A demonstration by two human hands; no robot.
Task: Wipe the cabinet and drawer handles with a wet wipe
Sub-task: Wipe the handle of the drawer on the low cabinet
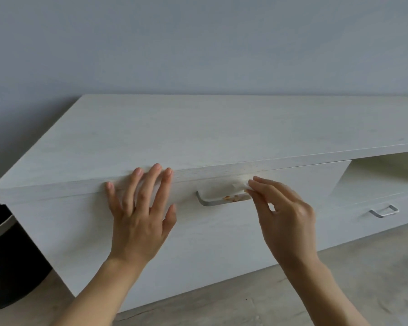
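A low white cabinet point(198, 137) stands against the wall. Its large drawer front carries a grey metal handle point(212, 202) with orange-brown stains near its right part. My right hand point(283, 212) pinches a white wet wipe point(239, 184) at the handle's right end, the wipe lying over the handle's top. My left hand point(140, 208) presses flat on the drawer front left of the handle, fingers spread and reaching the cabinet top's edge.
A second, smaller metal handle point(384, 211) sits on a lower drawer at the right, under an open shelf space point(386, 170). A black round bin point(7, 267) stands on the floor at the left. Grey floor point(339, 278) runs along the cabinet's base.
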